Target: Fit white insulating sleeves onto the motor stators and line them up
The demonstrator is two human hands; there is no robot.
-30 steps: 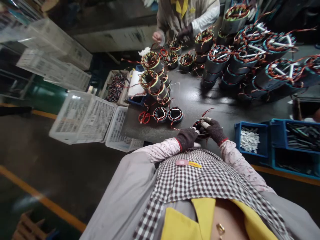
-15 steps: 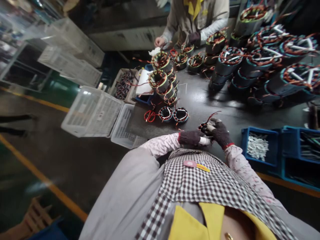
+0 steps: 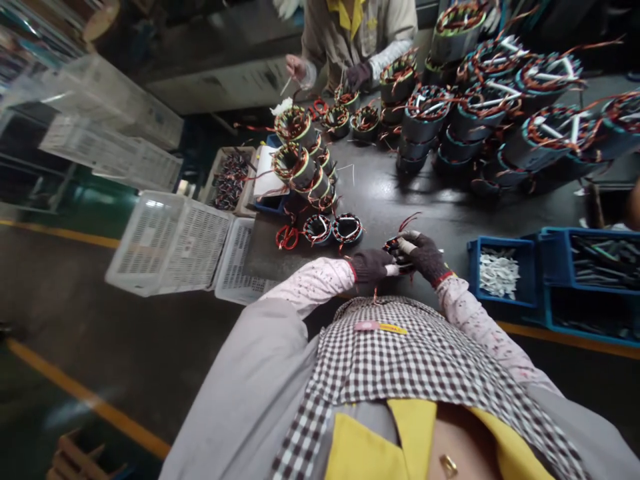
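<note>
Stator coil (image 3: 399, 252) gripped in both gloved hands at the near table edge.
Left hand (image 3: 371, 265) closes on its near side; right hand (image 3: 424, 255) curls over the far side, red leads sticking up. Two more small coils (image 3: 334, 229) sit just beyond on the dark table (image 3: 430, 207); blue bins (image 3: 500, 273) stand to the right.

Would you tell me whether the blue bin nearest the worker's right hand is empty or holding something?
Holding something: the blue bin has a loose pile of small white pieces on its floor, well below the rim.
</note>
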